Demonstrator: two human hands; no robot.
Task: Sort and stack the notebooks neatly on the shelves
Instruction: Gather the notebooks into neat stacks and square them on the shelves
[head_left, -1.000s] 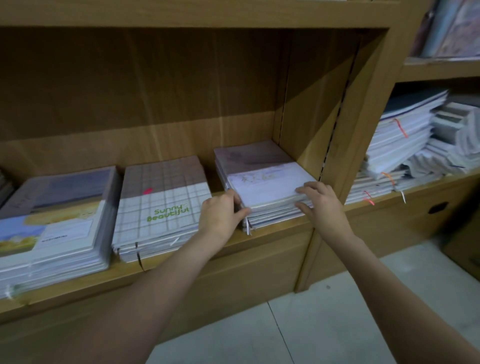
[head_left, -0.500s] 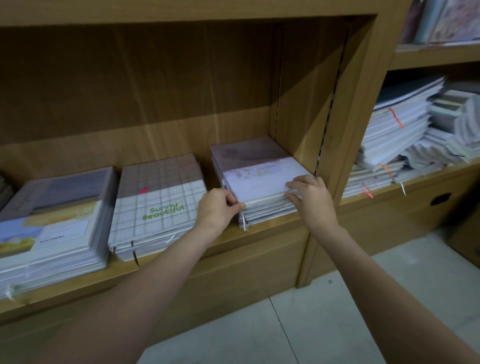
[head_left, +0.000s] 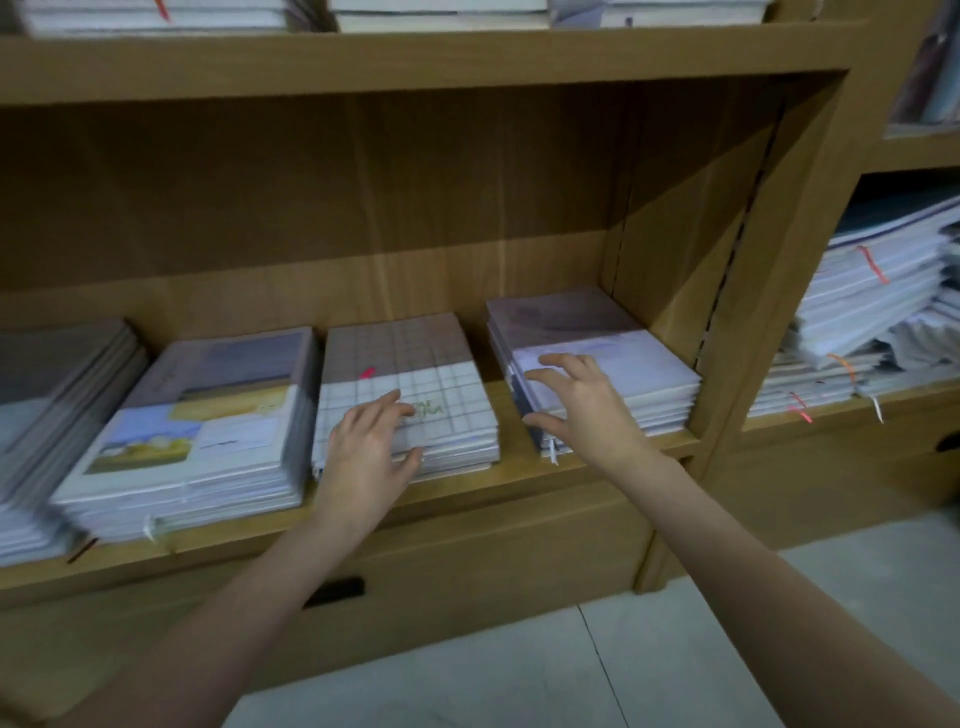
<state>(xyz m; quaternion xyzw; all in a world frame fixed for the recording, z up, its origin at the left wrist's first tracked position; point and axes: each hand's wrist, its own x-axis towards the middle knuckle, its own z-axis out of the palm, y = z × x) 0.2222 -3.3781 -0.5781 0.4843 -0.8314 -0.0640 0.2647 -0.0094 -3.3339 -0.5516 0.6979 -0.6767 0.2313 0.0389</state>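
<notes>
Several notebook stacks lie side by side on a wooden shelf (head_left: 597, 457). My left hand (head_left: 369, 441) rests over the front left corner of the checked stack (head_left: 405, 353), fingers spread on its cover and thumb at its front edge. My right hand (head_left: 582, 405) hovers with spread fingers at the front left corner of the pale purple stack (head_left: 613, 358) by the right shelf wall; whether it touches is unclear. A stack with a landscape cover (head_left: 208, 415) sits left of the checked one, and a grey stack (head_left: 57, 374) lies at the far left.
An upright wooden divider (head_left: 769, 291) closes the compartment on the right. Beyond it, a messy tilted pile of notebooks (head_left: 872, 301) fills the neighbouring shelf. More notebooks line the shelf above (head_left: 441, 15). A drawer front with a dark handle slot (head_left: 335, 592) sits below, over a tiled floor.
Both hands let go of the purple stack's front. My left hand moved left onto the checked stack; my right hand shifted to the purple stack's left corner. The camera tilted up and left.
</notes>
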